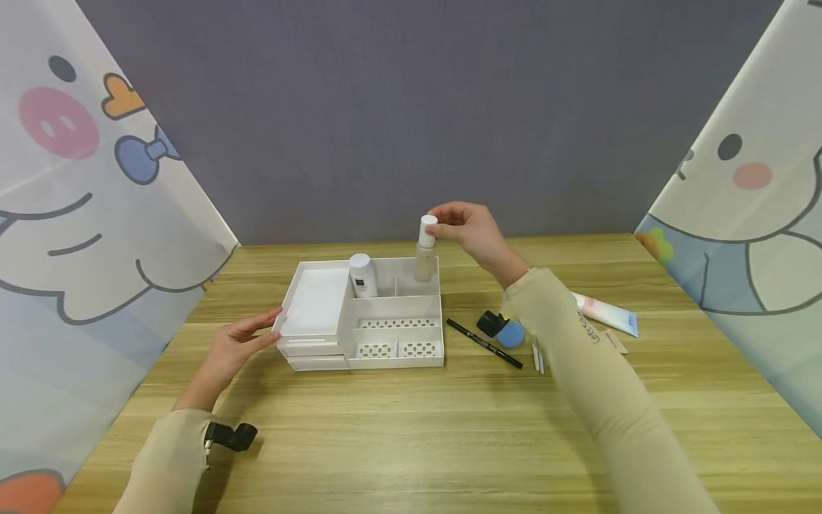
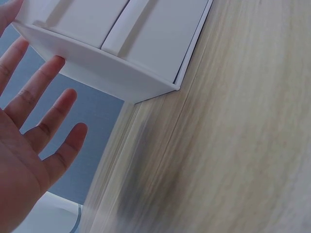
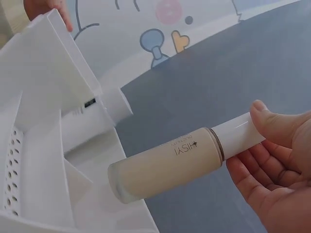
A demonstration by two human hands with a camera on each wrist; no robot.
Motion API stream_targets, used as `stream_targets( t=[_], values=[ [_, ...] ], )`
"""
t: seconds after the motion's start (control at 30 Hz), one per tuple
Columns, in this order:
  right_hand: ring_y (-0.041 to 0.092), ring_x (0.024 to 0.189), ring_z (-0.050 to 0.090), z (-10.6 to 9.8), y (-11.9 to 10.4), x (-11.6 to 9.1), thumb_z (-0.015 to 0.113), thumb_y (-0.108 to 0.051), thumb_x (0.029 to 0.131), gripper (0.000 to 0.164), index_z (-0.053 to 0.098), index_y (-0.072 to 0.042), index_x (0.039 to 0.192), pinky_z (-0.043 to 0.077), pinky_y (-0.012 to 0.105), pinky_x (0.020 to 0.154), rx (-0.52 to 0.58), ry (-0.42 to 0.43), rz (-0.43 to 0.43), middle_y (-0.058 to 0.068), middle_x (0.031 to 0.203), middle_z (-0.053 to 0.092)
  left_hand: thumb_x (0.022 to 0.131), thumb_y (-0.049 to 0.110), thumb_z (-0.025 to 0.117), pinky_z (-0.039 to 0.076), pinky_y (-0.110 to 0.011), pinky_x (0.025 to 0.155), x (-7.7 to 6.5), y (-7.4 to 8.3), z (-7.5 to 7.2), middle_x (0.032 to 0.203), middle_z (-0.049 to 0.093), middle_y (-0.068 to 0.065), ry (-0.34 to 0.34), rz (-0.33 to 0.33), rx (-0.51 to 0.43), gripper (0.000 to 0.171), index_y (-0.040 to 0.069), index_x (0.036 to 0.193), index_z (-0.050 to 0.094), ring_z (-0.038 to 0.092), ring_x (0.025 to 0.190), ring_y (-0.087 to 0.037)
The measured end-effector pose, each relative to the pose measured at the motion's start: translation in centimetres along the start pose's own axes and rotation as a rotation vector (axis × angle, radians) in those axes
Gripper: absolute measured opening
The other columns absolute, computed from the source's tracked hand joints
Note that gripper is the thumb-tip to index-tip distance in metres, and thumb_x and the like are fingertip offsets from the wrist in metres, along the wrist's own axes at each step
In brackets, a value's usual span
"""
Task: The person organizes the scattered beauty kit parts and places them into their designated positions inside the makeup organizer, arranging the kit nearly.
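Note:
My right hand (image 1: 472, 232) pinches the white cap of a foundation bottle (image 3: 167, 165) between thumb and fingers. The beige glass bottle hangs upright, its base over the back right compartment of a white organizer (image 1: 397, 310). In the back left compartment stands a white bottle (image 1: 362, 275) with a dark label, also seen in the right wrist view. My left hand (image 1: 239, 346) touches the left side of the organizer with its fingertips. Its fingers are spread and nearly straight in the left wrist view, beside the two drawers (image 2: 150, 39).
Right of the organizer lie a black pen (image 1: 484, 344), a round blue item (image 1: 511, 334), thin white sticks (image 1: 538, 359) and a white-and-blue tube (image 1: 606, 314). My right sleeve partly covers this group. A grey panel (image 1: 411, 121) rises behind the wooden table (image 1: 385, 435).

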State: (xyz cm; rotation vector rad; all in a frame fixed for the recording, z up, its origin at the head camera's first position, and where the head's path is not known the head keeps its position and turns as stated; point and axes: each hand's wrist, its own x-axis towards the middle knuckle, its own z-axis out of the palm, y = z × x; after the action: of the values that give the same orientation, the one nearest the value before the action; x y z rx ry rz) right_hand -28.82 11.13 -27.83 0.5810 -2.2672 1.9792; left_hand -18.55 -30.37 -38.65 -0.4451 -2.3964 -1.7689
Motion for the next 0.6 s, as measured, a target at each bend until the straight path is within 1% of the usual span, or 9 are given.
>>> stream_targets(
  t=[0.13,0.23,0.37,0.6],
  values=[
    [0.016,0.086,0.063,1.4,0.2,0.4,0.075,-0.002,0.088,0.026,0.069,0.006,0.111,0.053,0.035,0.085,0.021,0.006,0.016,0.002,0.094,0.070,0.092,-0.003,0.067,0.050,-0.012,0.081,0.0,0.0,0.0,0.118,0.065,0.023,0.000,0.001,-0.003,0.042,0.008,0.132,0.066,0.058,0.107,0.006],
    [0.016,0.087,0.063,2.5,0.4,0.7,0.076,-0.004,0.088,0.026,0.069,0.005,0.111,0.053,0.035,0.085,0.017,0.012,0.031,0.004,0.096,0.071,0.093,-0.002,0.067,0.050,-0.012,0.082,0.0,0.0,0.0,0.119,0.065,0.024,0.000,-0.003,0.000,0.041,0.009,0.132,0.066,0.058,0.108,0.006],
    [0.017,0.088,0.063,3.7,0.7,0.8,0.078,-0.006,0.087,0.026,0.070,0.002,0.111,0.053,0.032,0.083,-0.025,0.014,0.050,0.008,0.099,0.071,0.093,-0.001,0.067,0.049,-0.012,0.083,0.0,-0.2,0.0,0.119,0.064,0.024,-0.002,-0.011,0.010,0.041,0.009,0.133,0.065,0.057,0.109,0.006],
    [0.018,0.092,0.064,5.3,1.3,1.0,0.079,-0.010,0.087,0.026,0.071,-0.002,0.111,0.054,0.036,0.085,-0.098,0.024,0.068,0.009,0.103,0.071,0.094,0.001,0.067,0.049,-0.012,0.083,0.0,-0.3,-0.1,0.120,0.064,0.023,-0.001,-0.007,0.014,0.041,0.007,0.134,0.064,0.057,0.109,0.006]
  ],
)
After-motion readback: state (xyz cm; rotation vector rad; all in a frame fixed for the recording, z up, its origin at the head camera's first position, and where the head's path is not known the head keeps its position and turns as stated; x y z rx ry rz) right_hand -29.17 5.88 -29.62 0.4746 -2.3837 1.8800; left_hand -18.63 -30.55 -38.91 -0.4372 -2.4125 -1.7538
